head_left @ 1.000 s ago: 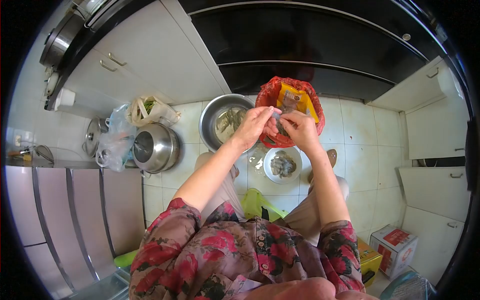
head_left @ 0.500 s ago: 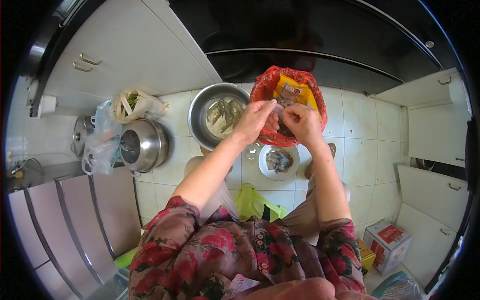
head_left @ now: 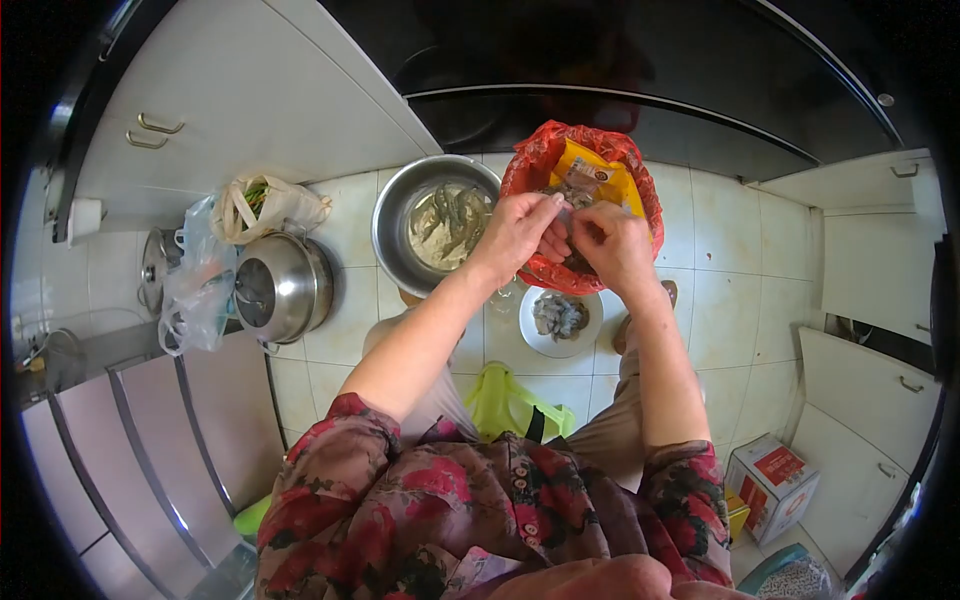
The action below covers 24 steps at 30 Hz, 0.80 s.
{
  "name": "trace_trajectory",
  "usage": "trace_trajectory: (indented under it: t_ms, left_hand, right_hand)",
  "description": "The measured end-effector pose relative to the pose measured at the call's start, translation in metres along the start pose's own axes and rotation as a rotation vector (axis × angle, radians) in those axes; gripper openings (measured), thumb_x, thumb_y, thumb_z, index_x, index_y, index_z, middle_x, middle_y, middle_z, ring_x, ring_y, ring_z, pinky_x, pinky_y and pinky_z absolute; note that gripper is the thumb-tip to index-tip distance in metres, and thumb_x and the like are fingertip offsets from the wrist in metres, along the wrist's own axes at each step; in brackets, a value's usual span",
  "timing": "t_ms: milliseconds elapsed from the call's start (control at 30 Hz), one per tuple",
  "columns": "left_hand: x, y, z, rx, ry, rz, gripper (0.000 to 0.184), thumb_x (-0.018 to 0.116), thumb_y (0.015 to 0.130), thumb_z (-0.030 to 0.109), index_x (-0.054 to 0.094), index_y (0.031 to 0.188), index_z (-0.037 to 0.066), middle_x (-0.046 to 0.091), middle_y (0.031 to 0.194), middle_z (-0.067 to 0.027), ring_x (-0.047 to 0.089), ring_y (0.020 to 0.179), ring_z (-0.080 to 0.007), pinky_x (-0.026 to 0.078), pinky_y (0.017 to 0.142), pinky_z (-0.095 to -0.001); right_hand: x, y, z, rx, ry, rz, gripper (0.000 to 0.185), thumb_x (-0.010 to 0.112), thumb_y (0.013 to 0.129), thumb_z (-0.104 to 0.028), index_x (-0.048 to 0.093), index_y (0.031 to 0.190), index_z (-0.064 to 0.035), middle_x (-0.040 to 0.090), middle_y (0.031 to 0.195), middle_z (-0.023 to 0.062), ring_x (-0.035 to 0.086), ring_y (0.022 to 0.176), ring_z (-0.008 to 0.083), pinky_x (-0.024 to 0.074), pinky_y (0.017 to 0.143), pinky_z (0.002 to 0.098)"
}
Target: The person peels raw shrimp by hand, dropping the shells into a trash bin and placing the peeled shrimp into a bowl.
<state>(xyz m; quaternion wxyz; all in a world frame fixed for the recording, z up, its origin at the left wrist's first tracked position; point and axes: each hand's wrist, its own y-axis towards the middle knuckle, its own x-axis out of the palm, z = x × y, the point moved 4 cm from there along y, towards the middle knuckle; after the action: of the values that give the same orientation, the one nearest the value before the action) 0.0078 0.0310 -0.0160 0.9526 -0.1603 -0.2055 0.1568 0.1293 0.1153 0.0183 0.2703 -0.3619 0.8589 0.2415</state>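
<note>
My left hand (head_left: 522, 235) and my right hand (head_left: 613, 248) meet over a bin lined with a red plastic bag (head_left: 522, 172). Both are closed, thumbs and fingers pinching a small greyish shrimp (head_left: 566, 214) between them; the fingers partly hide it. Inside the bin lies a yellow packet (head_left: 622, 183) with dark scraps by it. To the left, a steel basin (head_left: 388, 235) holds several whole shrimp (head_left: 450, 222) in shallow water. Just below the bin, a white plate (head_left: 540, 345) bears a small heap of peeled grey shrimp (head_left: 561, 318).
A lidded steel pot (head_left: 285, 288), a clear plastic bag (head_left: 200, 290) and a cloth bag with greens (head_left: 270, 208) stand at the left. White cabinets (head_left: 250, 110) and a black cabinet front (head_left: 620, 110) border the tiled floor. A cardboard box (head_left: 772, 490) sits lower right.
The view has shifted slightly. Both hands stay over the bin, fingers still pinched on the shrimp; the right hand has turned a little.
</note>
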Motion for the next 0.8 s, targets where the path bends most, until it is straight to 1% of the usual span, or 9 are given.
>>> trace_trajectory:
  t_ms: [67,133,200,267,333,467,600,800]
  left_hand:
    - [-0.002,0.001,0.001,-0.004,-0.025,0.001,0.035,0.050,0.099,0.033,0.063,0.104,0.001,0.059,0.075,-0.0048,0.062,0.063,-0.0133,0.054,0.057,-0.0246]
    - [-0.002,0.002,0.004,-0.008,-0.051,0.002,0.035,0.050,0.099,0.033,0.063,0.104,0.001,0.059,0.075,-0.0048,0.062,0.063,-0.0133,0.054,0.057,-0.0247]
    - [-0.002,0.003,0.006,0.005,-0.015,0.001,0.035,0.050,0.099,0.033,0.063,0.105,0.001,0.059,0.075,-0.0047,0.062,0.064,-0.0131,0.054,0.058,-0.0245]
    - [0.000,0.004,0.005,0.024,0.011,-0.013,0.035,0.050,0.099,0.032,0.063,0.104,0.001,0.060,0.075,-0.0049,0.062,0.064,-0.0129,0.054,0.058,-0.0244]
    - [0.004,0.004,0.004,0.043,0.037,-0.029,0.034,0.050,0.099,0.032,0.063,0.104,0.001,0.061,0.075,-0.0052,0.063,0.064,-0.0127,0.054,0.058,-0.0243]
    - [0.007,0.004,0.005,0.041,0.034,0.007,0.033,0.050,0.099,0.030,0.063,0.102,0.000,0.063,0.075,-0.0059,0.063,0.064,-0.0124,0.054,0.059,-0.0243]
    - [0.005,0.007,0.006,0.034,0.011,0.002,0.034,0.051,0.099,0.031,0.063,0.103,0.000,0.063,0.075,-0.0059,0.063,0.063,-0.0121,0.054,0.058,-0.0242]
    - [0.004,0.007,0.012,0.013,0.014,-0.019,0.036,0.051,0.099,0.034,0.063,0.105,0.000,0.061,0.074,-0.0045,0.061,0.062,-0.0114,0.054,0.057,-0.0238]
  right_hand:
    - [-0.002,0.001,0.002,0.076,0.119,0.025,0.012,0.067,0.074,-0.004,0.067,0.086,-0.0008,0.066,0.081,0.0153,0.065,0.075,0.0331,0.0513,0.067,0.0379]
    - [-0.003,0.000,0.002,0.070,0.132,0.031,0.012,0.067,0.074,-0.004,0.067,0.086,-0.0009,0.066,0.082,0.0153,0.064,0.075,0.0332,0.0513,0.067,0.0382]
    - [-0.002,-0.001,0.003,0.070,0.147,0.036,0.011,0.067,0.075,-0.004,0.067,0.086,-0.0010,0.066,0.083,0.0153,0.064,0.075,0.0334,0.0513,0.067,0.0384]
    - [-0.002,-0.001,0.002,-0.003,0.074,0.045,0.011,0.066,0.075,-0.004,0.067,0.085,-0.0010,0.065,0.082,0.0153,0.064,0.075,0.0333,0.0514,0.067,0.0386]
    - [-0.003,-0.001,-0.001,-0.001,0.034,0.045,0.011,0.066,0.075,-0.004,0.067,0.085,-0.0010,0.065,0.082,0.0153,0.064,0.075,0.0335,0.0515,0.067,0.0388]
    - [-0.002,0.001,0.000,0.015,-0.037,0.052,0.011,0.065,0.074,-0.005,0.067,0.085,-0.0016,0.065,0.080,0.0147,0.064,0.076,0.0335,0.0516,0.067,0.0395]
    - [-0.002,0.004,-0.001,-0.014,-0.048,0.091,0.012,0.065,0.074,-0.005,0.067,0.085,-0.0022,0.065,0.080,0.0144,0.064,0.076,0.0332,0.0516,0.067,0.0394]
    - [-0.002,0.003,0.000,0.048,0.021,0.116,0.012,0.066,0.073,-0.005,0.067,0.085,-0.0023,0.065,0.081,0.0142,0.064,0.074,0.0320,0.0517,0.066,0.0372]
